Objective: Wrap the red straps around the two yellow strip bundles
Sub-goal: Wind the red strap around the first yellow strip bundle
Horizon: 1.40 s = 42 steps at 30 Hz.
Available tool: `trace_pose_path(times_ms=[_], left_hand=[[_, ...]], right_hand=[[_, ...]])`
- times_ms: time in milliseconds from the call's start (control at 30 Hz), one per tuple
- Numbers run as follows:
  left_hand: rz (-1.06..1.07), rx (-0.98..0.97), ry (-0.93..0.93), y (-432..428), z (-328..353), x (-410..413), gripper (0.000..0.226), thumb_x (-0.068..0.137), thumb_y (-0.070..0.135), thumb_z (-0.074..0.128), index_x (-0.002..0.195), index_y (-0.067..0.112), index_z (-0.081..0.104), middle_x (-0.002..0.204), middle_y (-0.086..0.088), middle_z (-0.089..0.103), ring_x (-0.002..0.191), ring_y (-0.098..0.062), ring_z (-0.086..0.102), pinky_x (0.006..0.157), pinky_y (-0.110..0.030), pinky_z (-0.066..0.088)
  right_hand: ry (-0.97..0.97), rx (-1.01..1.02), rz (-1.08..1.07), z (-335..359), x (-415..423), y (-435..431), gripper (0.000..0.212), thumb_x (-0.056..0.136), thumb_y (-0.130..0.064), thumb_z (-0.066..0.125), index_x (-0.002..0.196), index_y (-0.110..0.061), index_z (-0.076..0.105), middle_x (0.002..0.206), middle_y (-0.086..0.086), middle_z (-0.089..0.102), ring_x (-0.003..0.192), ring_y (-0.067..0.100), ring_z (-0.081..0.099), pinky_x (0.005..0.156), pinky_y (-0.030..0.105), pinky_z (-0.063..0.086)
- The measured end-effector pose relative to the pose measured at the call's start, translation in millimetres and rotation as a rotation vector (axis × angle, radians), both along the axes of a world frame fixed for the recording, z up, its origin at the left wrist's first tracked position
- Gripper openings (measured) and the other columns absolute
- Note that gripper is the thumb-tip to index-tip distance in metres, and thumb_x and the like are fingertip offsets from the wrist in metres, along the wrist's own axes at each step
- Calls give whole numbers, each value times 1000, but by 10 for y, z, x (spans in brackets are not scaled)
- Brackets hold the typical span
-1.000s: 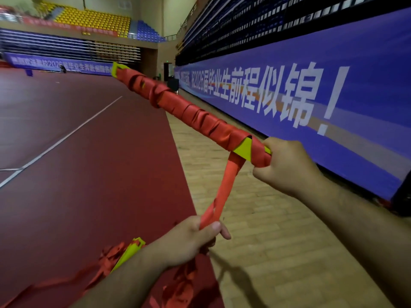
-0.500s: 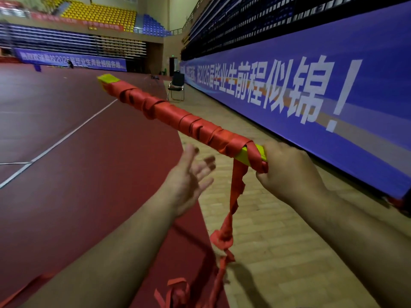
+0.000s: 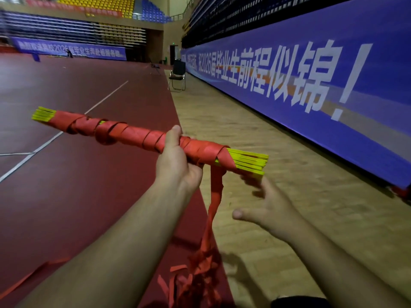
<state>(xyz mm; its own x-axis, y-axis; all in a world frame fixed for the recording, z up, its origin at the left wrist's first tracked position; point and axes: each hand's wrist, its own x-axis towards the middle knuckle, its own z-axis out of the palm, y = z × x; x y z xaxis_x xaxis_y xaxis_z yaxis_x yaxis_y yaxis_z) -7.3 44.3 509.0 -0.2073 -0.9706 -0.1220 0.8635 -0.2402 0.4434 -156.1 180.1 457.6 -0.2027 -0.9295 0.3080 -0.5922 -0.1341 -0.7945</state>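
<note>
Two bare hands work at one long bundle of flat yellow plastic strips [image 3: 249, 162], which is held roughly level and slightly tilted, its far end lower in the view's left and its near end toward the right; a red fabric strap [image 3: 133, 135] is wound around it in overlapping spiral turns along almost the whole length, so that only the fanned yellow strip ends show at both tips; the left hand [image 3: 175, 165] is clenched around the wrapped bundle from below, near its right end, with the thumb lying up over the red turns; the right hand [image 3: 269, 205] is released and spread, fingers loose, just beneath the bare yellow tip on the right, and whether its blurred fingertips touch the strips cannot be told; from the last turn beside the left hand the loose tail of the strap [image 3: 214, 196] hangs straight down between the two forearms and ends in a crumpled red heap [image 3: 195, 276] on the ground; another length of red strap [image 3: 31, 276] lies flat on the dark red sports floor [image 3: 77, 196] at lower left; the pale wooden floor [image 3: 278, 174] runs beside it on the right, along a long blue banner with white lettering [image 3: 300, 70]; a black folding chair [image 3: 178, 74] stands well beyond the bundle, near the banner.
</note>
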Motion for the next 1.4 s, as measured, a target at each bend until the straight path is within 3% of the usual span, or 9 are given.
trace_pose_path(times_ms=[133, 267, 367, 533, 700, 833, 967, 1133, 1400], left_hand=[[18, -41, 25, -4, -84, -26, 16, 91, 23, 68, 97, 15, 56, 67, 2, 58, 59, -10, 62, 95, -41, 53], [89, -76, 12, -51, -238, 1, 19, 93, 21, 67, 106, 11, 56, 67, 2, 62, 62, -10, 65, 88, -38, 54], [195, -109, -54, -185, -434, 77, 50, 93, 15, 68, 136, 5, 47, 76, 1, 63, 70, -13, 66, 81, -36, 57], [314, -281, -382, -295, -855, 149, 47, 91, 15, 70, 131, 13, 45, 81, -2, 67, 79, -17, 67, 76, -38, 55], [369, -524, -870, -362, -1161, 220, 43, 77, 35, 77, 110, 30, 51, 90, 2, 62, 83, -19, 63, 86, -53, 55], [346, -626, -1082, -426, -1344, 203, 44, 81, 27, 78, 113, 24, 49, 74, 30, 58, 67, 3, 55, 70, -25, 49], [244, -641, -1197, -521, -1537, 267, 43, 80, 28, 80, 109, 33, 49, 74, 21, 59, 67, 2, 54, 69, -25, 48], [5, -511, -1072, -619, -1774, 273, 33, 71, 31, 76, 96, 31, 55, 75, 3, 57, 64, -14, 54, 65, -39, 50], [-307, -85, -237, -835, -1839, 212, 26, 83, 16, 66, 103, 24, 51, 73, -1, 51, 59, -13, 53, 60, -31, 51]], right_hand=[[-321, 58, 126, -393, 231, -312, 61, 74, -59, 79, 125, -39, 52, 128, -22, 60, 119, -5, 57, 97, 16, 45], [-687, 134, 183, -493, 443, -461, 10, 99, -13, 59, 106, -7, 64, 75, 2, 67, 73, 23, 66, 72, 31, 53], [-801, 309, 233, -566, 508, -415, 9, 98, -2, 52, 96, -9, 58, 54, -1, 45, 43, 15, 48, 64, 35, 51], [-148, 414, 86, -592, 478, -461, 10, 85, -14, 70, 86, -19, 60, 62, -5, 55, 40, 11, 48, 46, 27, 44], [673, 356, 39, -513, 303, -545, 13, 85, -23, 57, 97, -24, 59, 86, 1, 67, 79, 25, 65, 66, 33, 52], [881, 338, 196, -549, 183, -706, 17, 93, -28, 56, 110, -23, 54, 88, 1, 63, 82, 27, 62, 68, 38, 52], [886, 435, 328, -588, -53, -894, 22, 91, -43, 66, 109, -34, 56, 75, -13, 53, 73, 10, 53, 65, 30, 41], [673, 431, 315, -934, -330, -1023, 26, 87, -38, 70, 106, -43, 52, 69, -19, 58, 69, -2, 55, 55, 17, 36], [270, 340, 184, -1639, -407, -1142, 20, 91, -20, 57, 100, -36, 66, 87, -6, 73, 77, 11, 70, 70, 41, 56]])
